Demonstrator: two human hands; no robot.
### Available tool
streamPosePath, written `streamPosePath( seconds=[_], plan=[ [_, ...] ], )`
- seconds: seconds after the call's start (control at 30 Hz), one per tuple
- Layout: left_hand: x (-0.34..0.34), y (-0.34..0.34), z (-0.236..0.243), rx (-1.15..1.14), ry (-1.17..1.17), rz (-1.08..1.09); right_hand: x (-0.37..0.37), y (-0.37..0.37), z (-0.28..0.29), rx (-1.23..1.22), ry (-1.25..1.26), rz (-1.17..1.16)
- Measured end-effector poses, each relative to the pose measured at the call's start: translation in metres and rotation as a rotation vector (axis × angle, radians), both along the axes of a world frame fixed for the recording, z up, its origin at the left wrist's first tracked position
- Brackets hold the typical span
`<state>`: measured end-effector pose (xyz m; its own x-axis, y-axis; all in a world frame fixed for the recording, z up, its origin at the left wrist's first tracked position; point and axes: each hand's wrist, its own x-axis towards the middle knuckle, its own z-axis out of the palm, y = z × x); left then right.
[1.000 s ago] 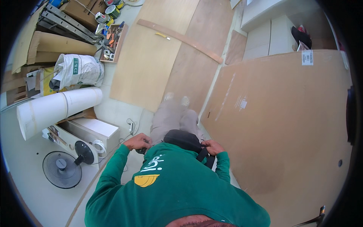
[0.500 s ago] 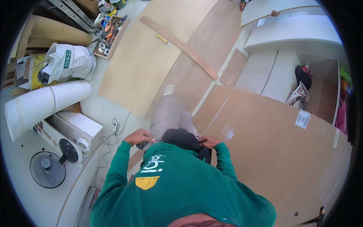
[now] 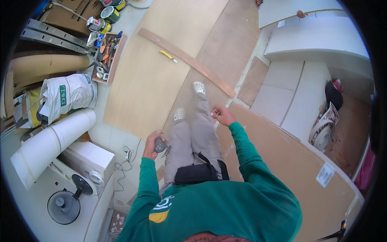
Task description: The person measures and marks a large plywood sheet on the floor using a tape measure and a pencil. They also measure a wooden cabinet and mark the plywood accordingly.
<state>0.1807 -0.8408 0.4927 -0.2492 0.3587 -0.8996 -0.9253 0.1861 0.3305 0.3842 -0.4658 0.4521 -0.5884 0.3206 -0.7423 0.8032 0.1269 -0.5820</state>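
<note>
My left hand (image 3: 150, 146) is closed round a small grey, rounded tool that looks like a tape measure (image 3: 160, 145), beside my left thigh. Ahead of my right thigh, my right hand (image 3: 224, 115) has its fingers curled together; anything within them is hidden. A black waist pouch (image 3: 189, 174) lies across my lap, touched by neither hand. Past my shoes a long wooden strip (image 3: 187, 58) lies slantwise over a pale plywood sheet (image 3: 141, 86) and a browner board. A yellow-handled cutter knife (image 3: 168, 56) rests on the plywood, next to the strip.
To the right lies a big cardboard sheet (image 3: 278, 161), with white cabinets (image 3: 298, 97) beyond. Another person's hand (image 3: 301, 14) grips a white panel (image 3: 278, 12). At left are a toolbox (image 3: 109, 58), a white sack (image 3: 66, 97), a roll (image 3: 56, 141), a fan (image 3: 63, 206) and a cord (image 3: 121, 169).
Both hands have left the waist area and moved forward. The left now shows the grey tool plainly; the right has come off the black pouch. My legs and both shoes are more visible.
</note>
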Motion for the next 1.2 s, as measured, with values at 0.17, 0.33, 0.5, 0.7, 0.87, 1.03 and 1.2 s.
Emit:
streamPosePath(
  seconds=[0.17,0.33,0.5,0.7,0.87,1.03,1.2],
  plan=[
    [0.007,0.089,-0.080,-0.082,0.000,0.114,-0.014,0.048,-0.167,0.116,0.040,-0.049],
    [0.022,0.161,-0.144,-0.010,-0.126,0.292,-0.026,0.083,-0.279,0.109,-0.096,-0.048],
    [0.025,0.234,-0.199,0.052,-0.076,0.244,-0.052,0.121,-0.377,0.137,-0.119,0.015],
    [0.019,0.276,-0.321,0.021,0.103,0.025,-0.110,0.158,-0.459,0.374,-0.029,0.119],
    [-0.017,0.307,-0.374,0.043,0.104,0.206,-0.149,0.165,-0.507,0.586,-0.008,0.197],
    [-0.077,0.333,-0.357,0.397,0.206,0.368,-0.172,0.153,-0.535,0.697,-0.016,0.348],
    [-0.120,0.285,-0.373,0.663,0.184,0.601,-0.157,0.147,-0.581,0.964,0.061,0.342]
  ],
)
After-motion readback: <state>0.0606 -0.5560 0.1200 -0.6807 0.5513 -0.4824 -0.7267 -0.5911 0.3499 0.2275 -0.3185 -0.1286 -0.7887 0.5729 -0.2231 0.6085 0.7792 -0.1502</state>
